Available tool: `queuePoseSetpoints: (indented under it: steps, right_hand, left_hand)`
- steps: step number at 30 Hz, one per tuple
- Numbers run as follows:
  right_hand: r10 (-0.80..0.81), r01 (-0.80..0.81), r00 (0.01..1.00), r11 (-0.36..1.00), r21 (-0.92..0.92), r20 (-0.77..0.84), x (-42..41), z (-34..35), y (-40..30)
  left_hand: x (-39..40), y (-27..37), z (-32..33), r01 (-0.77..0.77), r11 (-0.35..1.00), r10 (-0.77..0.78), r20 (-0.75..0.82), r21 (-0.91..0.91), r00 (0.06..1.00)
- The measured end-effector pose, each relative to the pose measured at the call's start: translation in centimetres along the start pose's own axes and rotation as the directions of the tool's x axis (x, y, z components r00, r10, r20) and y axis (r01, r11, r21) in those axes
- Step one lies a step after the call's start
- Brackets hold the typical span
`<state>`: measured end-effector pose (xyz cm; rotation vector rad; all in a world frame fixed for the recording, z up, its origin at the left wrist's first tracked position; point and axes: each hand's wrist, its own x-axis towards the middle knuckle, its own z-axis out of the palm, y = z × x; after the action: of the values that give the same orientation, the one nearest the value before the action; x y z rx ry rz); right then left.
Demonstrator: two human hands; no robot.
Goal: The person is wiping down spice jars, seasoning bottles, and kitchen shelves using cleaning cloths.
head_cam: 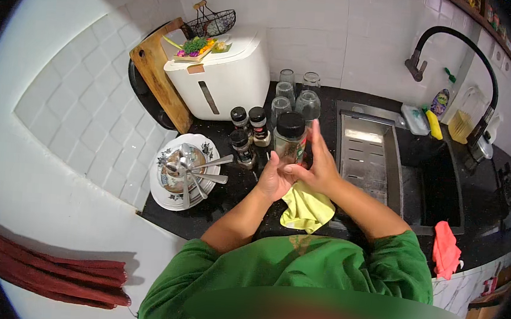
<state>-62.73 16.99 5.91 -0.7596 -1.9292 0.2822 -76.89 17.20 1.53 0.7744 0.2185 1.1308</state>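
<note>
A clear spice jar [287,146] with a black lid stands upright between my two hands, over the counter. My left hand [275,179] cups its lower left side, with the thumb pointing up. On the other side, my right hand [320,164] lies along the jar with its fingers stretched upward and its thumb across the bottom. Part of the jar's label is hidden by the right hand. A yellow cloth [307,211] lies crumpled on the counter just below my hands. Smaller black-lidded spice jars [242,151] stand together to the left of the held jar.
Stacked plates with spoons [182,171] sit at left. Upturned glasses [308,103] stand behind the jar, beside a white bin [225,85] and a wooden board [163,75]. Right are a sink [396,166], a black faucet [468,34] and a red cloth [445,250].
</note>
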Motion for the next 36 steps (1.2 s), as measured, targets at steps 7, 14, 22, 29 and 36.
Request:
queuePoseSetpoints:
  steps: [7,14,22,29,36]
  right_hand:
    - [0.109,-0.145,0.93,0.986,0.077,0.351,-4.3,0.2,0.9]
    - [0.138,-0.147,0.961,0.989,-0.019,-0.241,-0.3,-7.4,-1.2]
    - [-0.024,0.019,0.997,0.998,-0.066,-0.074,0.5,-5.8,-1.6]
    - [-0.188,0.169,0.977,0.971,-0.171,-0.097,0.3,-6.1,-2.3]
    - [-0.174,0.151,0.97,0.978,-0.142,-0.167,0.3,-5.7,-1.6]
  left_hand:
    - [0.3,1.4,-1.5,-0.061,0.995,0.068,0.102,-0.073,0.992]
    - [0.5,1.1,-2.2,-0.067,0.998,0.067,-0.003,-0.003,0.998]
    - [0.7,1.0,-1.0,-0.095,0.975,0.107,-0.046,0.201,0.993]
    - [0.3,0.9,-0.3,-0.168,0.959,0.178,-0.026,0.231,0.984]
    - [0.3,0.3,-0.2,-0.1,0.973,0.09,0.055,0.208,0.994]
